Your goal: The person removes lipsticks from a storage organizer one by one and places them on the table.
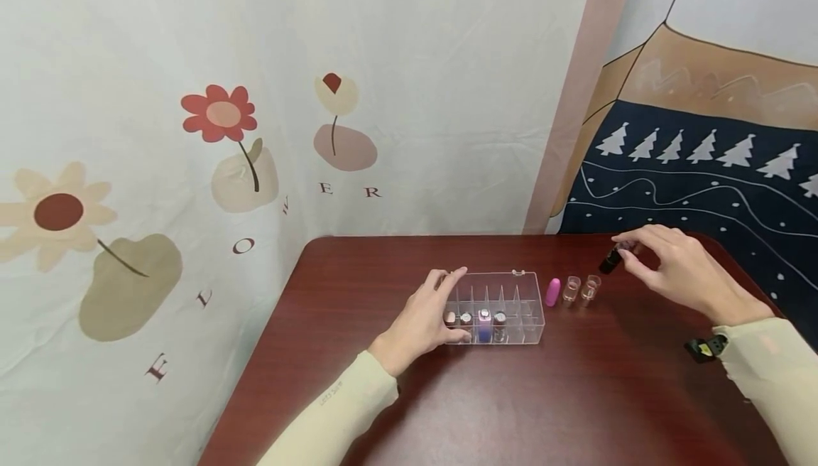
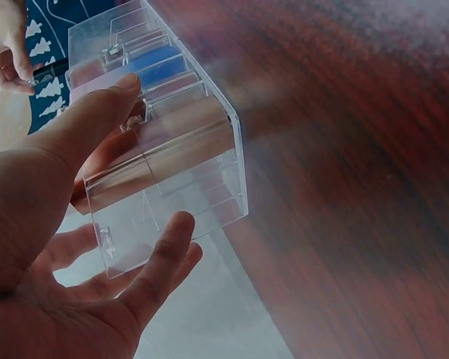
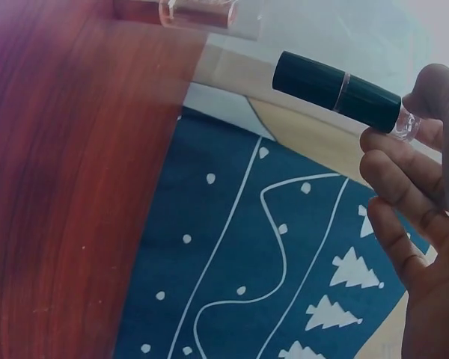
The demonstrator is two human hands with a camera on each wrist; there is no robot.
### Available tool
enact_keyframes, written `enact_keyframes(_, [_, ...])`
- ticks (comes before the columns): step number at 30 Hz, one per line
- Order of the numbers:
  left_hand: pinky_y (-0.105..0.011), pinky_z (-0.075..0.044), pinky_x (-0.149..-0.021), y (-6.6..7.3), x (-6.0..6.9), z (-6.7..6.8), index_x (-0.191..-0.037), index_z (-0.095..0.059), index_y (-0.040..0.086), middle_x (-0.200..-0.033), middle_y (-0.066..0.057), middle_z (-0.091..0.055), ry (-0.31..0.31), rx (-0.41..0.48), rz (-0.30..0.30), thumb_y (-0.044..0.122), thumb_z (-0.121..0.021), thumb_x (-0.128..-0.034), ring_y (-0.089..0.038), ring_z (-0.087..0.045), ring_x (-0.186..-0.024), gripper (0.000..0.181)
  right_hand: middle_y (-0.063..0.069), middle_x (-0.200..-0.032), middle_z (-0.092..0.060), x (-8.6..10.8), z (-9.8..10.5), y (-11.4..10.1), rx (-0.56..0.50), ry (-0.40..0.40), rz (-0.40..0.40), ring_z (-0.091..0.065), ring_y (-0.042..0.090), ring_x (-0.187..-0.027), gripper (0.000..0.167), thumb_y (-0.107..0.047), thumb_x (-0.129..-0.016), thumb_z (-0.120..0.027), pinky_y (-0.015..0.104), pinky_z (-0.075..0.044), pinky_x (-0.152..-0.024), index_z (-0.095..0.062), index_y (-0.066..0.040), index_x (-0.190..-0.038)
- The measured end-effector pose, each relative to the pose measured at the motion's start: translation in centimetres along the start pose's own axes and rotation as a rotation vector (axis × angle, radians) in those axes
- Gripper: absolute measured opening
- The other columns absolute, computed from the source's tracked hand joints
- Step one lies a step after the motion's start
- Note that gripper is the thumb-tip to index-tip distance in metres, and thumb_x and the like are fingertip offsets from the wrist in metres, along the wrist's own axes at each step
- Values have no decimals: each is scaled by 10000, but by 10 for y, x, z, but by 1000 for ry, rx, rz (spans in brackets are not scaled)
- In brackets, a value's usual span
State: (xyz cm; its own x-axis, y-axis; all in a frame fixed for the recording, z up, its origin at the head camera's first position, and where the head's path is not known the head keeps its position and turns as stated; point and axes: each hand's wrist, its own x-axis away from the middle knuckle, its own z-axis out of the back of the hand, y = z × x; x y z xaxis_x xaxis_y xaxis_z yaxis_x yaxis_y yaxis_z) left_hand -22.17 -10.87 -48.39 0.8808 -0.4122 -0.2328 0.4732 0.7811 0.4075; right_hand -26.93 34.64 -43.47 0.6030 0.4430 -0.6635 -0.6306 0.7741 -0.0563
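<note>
A clear divided box (image 1: 529,310) stands on the table with several lipstick-like tubes in its front row, one of them pink and blue (image 1: 484,327). My left hand (image 1: 418,320) holds the left end of this box, thumb at the front and fingers at the back; in the left wrist view the thumb lies against the box wall (image 2: 202,176). Right of the box, my right hand (image 1: 680,267) pinches a black tube (image 1: 611,261) by its clear end, tilted above the table. The right wrist view shows the black tube (image 3: 337,91) between thumb and fingertips.
Between the box and my right hand stand a pink tube (image 1: 552,292) and two clear tubes (image 1: 571,291), (image 1: 590,290). The table (image 1: 460,409) reaches back to a hanging printed cloth (image 1: 447,96). A dark object (image 1: 706,347) is at the right cuff.
</note>
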Motion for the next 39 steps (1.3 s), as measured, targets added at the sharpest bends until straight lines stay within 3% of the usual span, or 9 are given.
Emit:
enact_keyframes(5, [-512, -680, -1074, 0, 0, 0, -1792, -427, 215, -1618, -156, -571, 4, -2, 3, 349, -1111, -807, -337, -767, -1160, 1207, 85, -1110, -838, 5, 1, 4, 4, -41, -55, -643, 217, -895, 454, 12, -809, -955, 117, -439, -870, -835, -118, -1228])
enact_keyframes(16, [-491, -688, -1055, -3, 1, 1, -1790, -435, 208, -1605, -150, -581, 5, 15, -13, 329, -1113, -805, -306, -766, -1111, 1202, 59, -1081, -843, 20, -12, 14, 8, -99, -68, -696, 214, -866, 411, -17, -818, -976, 126, -494, -842, -844, -107, -1196])
enact_keyframes(20, [-481, -689, -1042, -4, 1, 1, -1791, -434, 206, -1598, -141, -583, 4, 23, -21, 317, -1114, -805, -286, -760, -1090, 1202, 38, -1072, -838, 25, -15, 14, 5, -149, -85, -702, 171, -854, 374, -47, -849, -977, 185, -576, -790, -844, -112, -1192])
enact_keyframes(24, [-490, -685, -1057, -4, 0, 2, -1791, -435, 204, -1596, -141, -584, -1, 23, -28, 324, -1116, -800, -294, -763, -1123, 1209, 24, -1066, -835, 28, -19, 13, -12, -175, -85, -704, 141, -850, 350, -51, -871, -968, 208, -584, -761, -840, -122, -1189])
enact_keyframes(34, [-498, -683, -1058, -4, -1, 4, -1792, -435, 226, -1606, -140, -585, -11, 34, -18, 322, -1115, -802, -303, -768, -1129, 1205, 11, -1084, -840, 35, -28, 9, -34, -252, -101, -687, 53, -878, 346, -71, -886, -966, 355, -675, -778, -836, -132, -1201])
enact_keyframes(39, [-474, -686, -1064, -3, 0, 2, -1792, -428, 213, -1611, -141, -588, -15, 17, -9, 335, -1116, -800, -291, -774, -1123, 1213, -9, -1080, -837, 37, -31, 8, -37, -265, -94, -668, 23, -885, 352, -79, -884, -976, 352, -682, -789, -837, -139, -1201])
